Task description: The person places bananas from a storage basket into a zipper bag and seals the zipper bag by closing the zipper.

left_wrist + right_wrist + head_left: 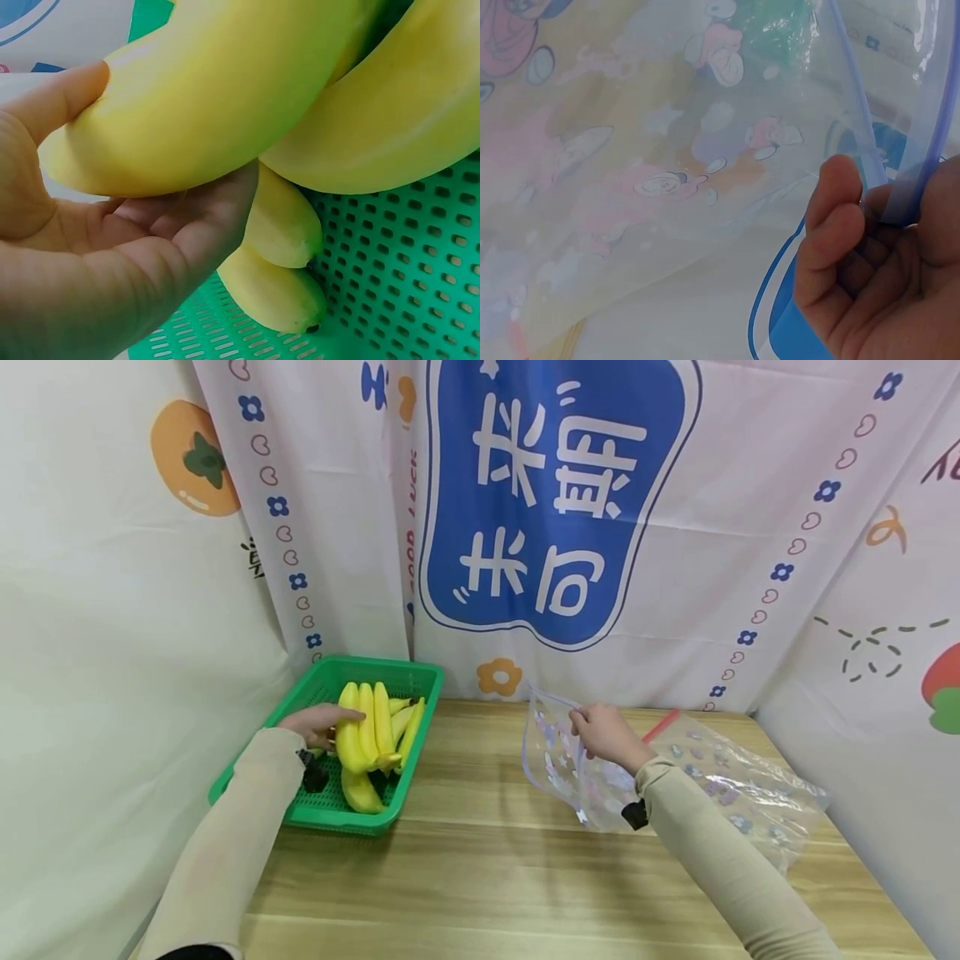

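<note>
In the head view, my left hand (318, 720) grips a bunch of yellow bananas (360, 735) over the green basket (433, 693). The left wrist view shows the thumb on top of one banana (202, 105) and the fingers curled beneath it. More bananas (363, 793) lie in the basket under and beside the bunch. On the other side, my right hand (609, 737) pinches the purple-edged mouth of a clear printed zip bag (551, 760). That bag hangs upright with its mouth parted. Pink cartoon figures cover its film (667, 135) in the right wrist view.
A second clear printed bag (757, 793) with a red zip strip lies flat on the wooden table (465, 877), behind and beside the right forearm. White printed cloth (360, 577) hangs at the back and both sides. The basket stands against the left cloth.
</note>
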`<state>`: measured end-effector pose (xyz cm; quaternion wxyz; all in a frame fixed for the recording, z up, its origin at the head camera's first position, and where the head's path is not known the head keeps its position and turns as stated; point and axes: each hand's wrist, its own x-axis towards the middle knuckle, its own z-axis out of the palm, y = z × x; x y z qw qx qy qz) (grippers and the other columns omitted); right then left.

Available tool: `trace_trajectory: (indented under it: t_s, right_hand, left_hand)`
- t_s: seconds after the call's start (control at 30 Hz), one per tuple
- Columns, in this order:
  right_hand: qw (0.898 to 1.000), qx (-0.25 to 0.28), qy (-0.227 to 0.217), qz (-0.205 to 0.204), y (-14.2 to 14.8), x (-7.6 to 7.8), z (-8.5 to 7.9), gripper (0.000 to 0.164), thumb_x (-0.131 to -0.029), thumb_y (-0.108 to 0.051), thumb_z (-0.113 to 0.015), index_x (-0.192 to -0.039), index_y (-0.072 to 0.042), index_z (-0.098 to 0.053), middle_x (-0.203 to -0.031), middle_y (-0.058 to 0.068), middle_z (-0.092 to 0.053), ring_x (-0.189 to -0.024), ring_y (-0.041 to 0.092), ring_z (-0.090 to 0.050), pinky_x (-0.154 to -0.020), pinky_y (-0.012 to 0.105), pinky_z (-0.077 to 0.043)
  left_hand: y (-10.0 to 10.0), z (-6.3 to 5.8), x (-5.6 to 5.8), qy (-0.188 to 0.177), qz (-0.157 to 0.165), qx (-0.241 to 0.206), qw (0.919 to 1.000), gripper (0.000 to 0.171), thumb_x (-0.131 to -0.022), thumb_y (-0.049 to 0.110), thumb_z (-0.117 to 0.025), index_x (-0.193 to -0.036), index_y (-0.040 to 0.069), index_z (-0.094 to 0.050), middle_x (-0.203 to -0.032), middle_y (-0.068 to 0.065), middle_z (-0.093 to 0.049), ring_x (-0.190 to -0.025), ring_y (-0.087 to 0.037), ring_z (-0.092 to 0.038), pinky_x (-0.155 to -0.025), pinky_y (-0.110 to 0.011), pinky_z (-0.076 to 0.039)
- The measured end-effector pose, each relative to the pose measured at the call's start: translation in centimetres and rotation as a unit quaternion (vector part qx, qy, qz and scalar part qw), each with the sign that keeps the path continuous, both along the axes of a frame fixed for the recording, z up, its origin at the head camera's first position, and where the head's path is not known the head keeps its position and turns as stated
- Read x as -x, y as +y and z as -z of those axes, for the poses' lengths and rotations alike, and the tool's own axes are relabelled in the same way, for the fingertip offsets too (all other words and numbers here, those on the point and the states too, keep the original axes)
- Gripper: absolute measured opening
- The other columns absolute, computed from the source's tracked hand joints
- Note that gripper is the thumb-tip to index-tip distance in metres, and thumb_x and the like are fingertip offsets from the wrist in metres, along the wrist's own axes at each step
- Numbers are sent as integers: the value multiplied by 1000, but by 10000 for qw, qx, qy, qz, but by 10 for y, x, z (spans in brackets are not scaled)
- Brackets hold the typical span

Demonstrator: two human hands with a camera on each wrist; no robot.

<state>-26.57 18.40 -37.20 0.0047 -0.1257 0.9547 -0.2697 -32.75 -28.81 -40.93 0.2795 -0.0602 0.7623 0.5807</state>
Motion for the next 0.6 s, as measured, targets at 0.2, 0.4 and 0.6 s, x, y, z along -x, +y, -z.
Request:
trace_trajectory:
  t_s: [0.2,0.4,0.6]
  right_hand:
    - [10000,-6,43,-38,1,1,3,41,-102,-23,-36,-82,-2,-66,-60,2,-60,-54,25,-63,-56,33,-47]
    - [10000,-46,48,1,0,1,2,41,-102,-23,-37,-80,-4,-65,-60,2,-59,-51,21,-62,-57,33,-47]
    - [10000,-31,44,-39,1,2,3,40,-102,-22,-37,-80,-4,-65,-60,3,-59,-48,18,-60,-58,33,-48]
  left_hand:
    - [2,0,-4,152,148,-86,9997,56,-96,12,-54,-138,-9,-24,-113,-17,-54,-92,-21,-62,-86,-40,-51]
    - [4,-4,-6,278,217,180,9992,50,-96,13,-54,-133,-14,-35,-107,-16,-60,-89,-21,-65,-83,-38,-53]
    - [1,-11,-10,627,8,493,9968,54,-98,21,-51,-136,-11,-30,-112,-16,-56,-88,-19,-62,-80,-39,-53]
